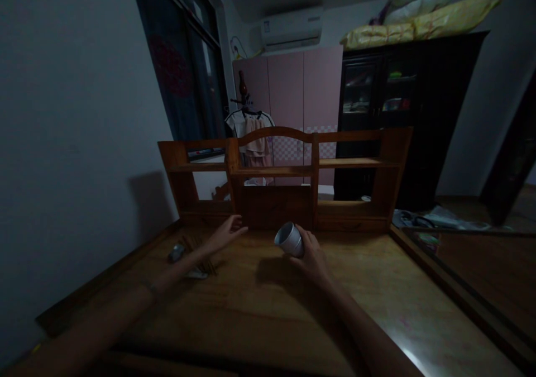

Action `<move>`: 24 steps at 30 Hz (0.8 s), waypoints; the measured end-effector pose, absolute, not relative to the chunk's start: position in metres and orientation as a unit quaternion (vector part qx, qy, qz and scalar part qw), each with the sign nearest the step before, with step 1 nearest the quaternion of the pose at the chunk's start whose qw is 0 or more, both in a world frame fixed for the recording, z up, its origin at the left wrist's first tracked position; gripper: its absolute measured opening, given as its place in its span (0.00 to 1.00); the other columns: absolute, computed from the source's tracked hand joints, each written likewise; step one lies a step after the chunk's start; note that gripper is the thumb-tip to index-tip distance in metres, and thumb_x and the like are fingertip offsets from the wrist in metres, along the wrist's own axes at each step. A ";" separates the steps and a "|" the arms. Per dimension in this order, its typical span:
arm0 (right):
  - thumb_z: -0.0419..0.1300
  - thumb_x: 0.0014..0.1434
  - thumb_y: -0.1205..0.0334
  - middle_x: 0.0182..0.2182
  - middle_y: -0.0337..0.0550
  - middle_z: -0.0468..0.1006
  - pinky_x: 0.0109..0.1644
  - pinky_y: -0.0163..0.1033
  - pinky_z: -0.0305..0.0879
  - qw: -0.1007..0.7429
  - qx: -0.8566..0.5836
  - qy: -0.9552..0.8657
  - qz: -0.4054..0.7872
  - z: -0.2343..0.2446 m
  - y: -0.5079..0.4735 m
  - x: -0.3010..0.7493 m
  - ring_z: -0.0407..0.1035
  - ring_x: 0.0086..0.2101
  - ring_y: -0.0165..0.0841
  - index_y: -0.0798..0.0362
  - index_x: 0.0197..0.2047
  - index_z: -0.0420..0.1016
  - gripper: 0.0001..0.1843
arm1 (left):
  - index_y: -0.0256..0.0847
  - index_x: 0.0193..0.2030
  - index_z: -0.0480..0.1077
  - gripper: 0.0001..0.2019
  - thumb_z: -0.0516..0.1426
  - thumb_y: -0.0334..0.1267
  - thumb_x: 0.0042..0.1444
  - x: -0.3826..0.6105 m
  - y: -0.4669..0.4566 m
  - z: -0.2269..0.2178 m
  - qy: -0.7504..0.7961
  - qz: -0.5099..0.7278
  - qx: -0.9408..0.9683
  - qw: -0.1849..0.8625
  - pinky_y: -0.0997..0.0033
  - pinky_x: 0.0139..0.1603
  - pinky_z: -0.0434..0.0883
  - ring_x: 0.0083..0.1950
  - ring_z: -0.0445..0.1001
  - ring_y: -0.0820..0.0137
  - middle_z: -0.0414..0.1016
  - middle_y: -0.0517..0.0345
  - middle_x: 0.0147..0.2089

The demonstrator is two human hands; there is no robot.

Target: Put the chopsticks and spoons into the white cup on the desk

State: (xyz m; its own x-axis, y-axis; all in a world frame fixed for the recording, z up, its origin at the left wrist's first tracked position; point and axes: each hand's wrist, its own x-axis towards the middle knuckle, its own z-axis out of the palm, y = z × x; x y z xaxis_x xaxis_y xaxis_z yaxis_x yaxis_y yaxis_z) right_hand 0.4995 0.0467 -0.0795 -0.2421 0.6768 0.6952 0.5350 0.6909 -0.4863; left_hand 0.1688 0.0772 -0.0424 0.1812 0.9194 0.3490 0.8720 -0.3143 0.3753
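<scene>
My right hand (313, 257) is wrapped round a small white cup (288, 238), held tipped on its side above the wooden desk (268, 310), its mouth facing left. My left hand (226, 233) hovers over the desk to the left of the cup, fingers stretched out and empty. It is apart from the cup. A small grey object (176, 252) lies on the desk under my left forearm, beside a bundle of thin dark sticks (200, 254).
A wooden shelf unit (285, 170) stands at the desk's far edge. Behind it are a pink wardrobe (301, 98), hanging clothes (251, 134) and a dark cabinet (402, 109). A grey wall (75, 142) runs along the left. The room is dim.
</scene>
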 end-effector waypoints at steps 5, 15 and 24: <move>0.70 0.45 0.64 0.56 0.45 0.62 0.58 0.46 0.59 0.466 -0.315 -0.823 0.079 -0.075 0.040 0.495 0.58 0.55 0.43 0.42 0.66 0.54 0.48 | 0.49 0.70 0.40 0.54 0.68 0.46 0.42 0.262 0.033 -0.042 0.365 0.332 0.821 0.287 0.52 0.60 0.63 0.66 0.57 0.53 0.50 0.42 0.68; 0.66 0.53 0.63 0.60 0.45 0.58 0.61 0.46 0.58 0.474 -0.289 -0.825 0.106 -0.065 0.030 0.491 0.56 0.57 0.40 0.40 0.69 0.44 0.48 | 0.44 0.61 0.58 0.38 0.66 0.50 0.44 0.285 0.018 -0.019 0.426 0.411 0.790 0.158 0.59 0.59 0.65 0.58 0.66 0.59 0.63 0.47 0.59; 0.57 0.59 0.66 0.60 0.47 0.57 0.61 0.48 0.57 0.477 -0.347 -0.804 0.076 -0.081 0.045 0.501 0.55 0.58 0.39 0.42 0.70 0.41 0.41 | 0.39 0.61 0.59 0.38 0.58 0.59 0.48 0.191 0.081 -0.011 0.673 0.315 0.668 -0.043 0.67 0.56 0.65 0.54 0.68 0.61 0.63 0.48 0.54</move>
